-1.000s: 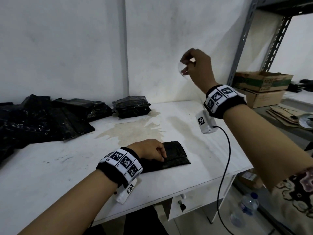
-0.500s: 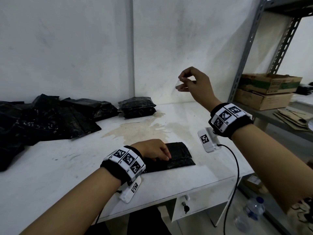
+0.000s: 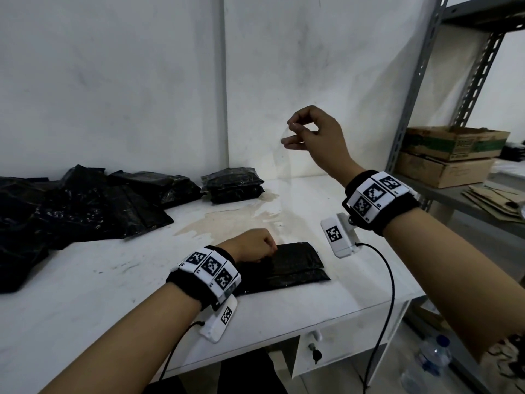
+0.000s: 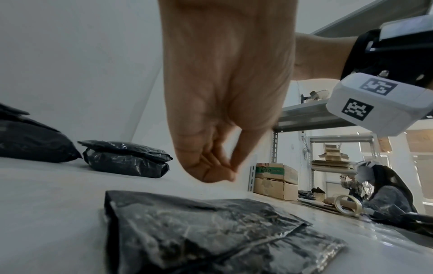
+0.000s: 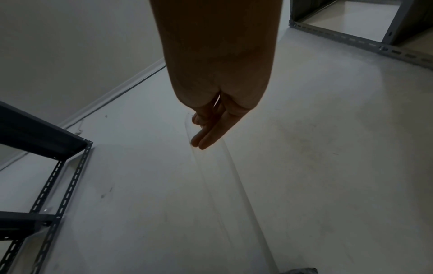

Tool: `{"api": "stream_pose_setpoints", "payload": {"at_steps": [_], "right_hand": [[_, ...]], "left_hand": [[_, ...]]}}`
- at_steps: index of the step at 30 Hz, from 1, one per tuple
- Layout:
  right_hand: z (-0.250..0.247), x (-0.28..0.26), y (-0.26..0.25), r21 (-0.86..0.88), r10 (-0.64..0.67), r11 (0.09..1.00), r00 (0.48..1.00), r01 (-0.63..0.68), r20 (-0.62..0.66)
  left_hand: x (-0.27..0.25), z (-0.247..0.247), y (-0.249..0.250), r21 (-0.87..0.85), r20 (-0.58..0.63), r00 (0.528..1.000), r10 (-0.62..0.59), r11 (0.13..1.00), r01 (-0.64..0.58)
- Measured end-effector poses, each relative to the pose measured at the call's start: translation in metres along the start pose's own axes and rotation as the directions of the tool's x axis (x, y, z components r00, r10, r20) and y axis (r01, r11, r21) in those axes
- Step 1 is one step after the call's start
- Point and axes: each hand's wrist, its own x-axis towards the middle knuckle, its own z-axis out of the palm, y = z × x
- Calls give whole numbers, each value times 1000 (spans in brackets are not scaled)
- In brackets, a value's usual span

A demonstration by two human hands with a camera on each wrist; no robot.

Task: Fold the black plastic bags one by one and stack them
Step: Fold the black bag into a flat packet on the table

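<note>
A folded black bag [image 3: 287,265] [image 4: 211,231] lies near the table's front edge. My left hand [image 3: 252,244] [image 4: 218,172] is over its near-left part, fingers curled and thumb against the fingertips. Nothing shows between them. My right hand [image 3: 295,132] [image 5: 199,133] is raised above the table and pinches the top of a clear plastic strip [image 3: 284,166] [image 5: 225,176]. The strip hangs down toward the table by the bag. A small stack of folded black bags [image 3: 233,184] [image 4: 126,159] sits at the back against the wall.
A heap of loose black bags [image 3: 71,211] [image 4: 28,140] covers the white table [image 3: 85,294] at the left. A metal rack [image 3: 412,109] with cardboard boxes [image 3: 451,149] stands to the right. A tape roll [image 4: 349,205] and a seated person [image 4: 386,192] are beyond it.
My right hand has come down and slightly left with the clear strip. My left hand has stayed at the folded bag.
</note>
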Motion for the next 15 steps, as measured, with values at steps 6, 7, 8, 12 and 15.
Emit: {"api": "stream_pose_setpoints", "payload": {"at_steps": [6,7,8,12,15], "right_hand": [[7,4,-10,78,2,997,1000,-1,-22],[7,4,-10,81,4,997,1000,-1,-31],[7,4,-10,81,7,997,999,-4,-40],[1,3,-8,91,31,996,996,-24,-79],[-11,-1,-1,97,57,994,992,-47,-111]], "left_hand": [[-5,-20,8,-767,-138,972,-190,641,16],[-7,-24,10,-812,-95,979,-183,582,30],[-8,-27,10,-824,-50,986,-160,565,49],[-10,-28,4,-738,-26,999,-38,675,7],[-16,-37,-7,-784,-34,999,-28,620,-9]]}}
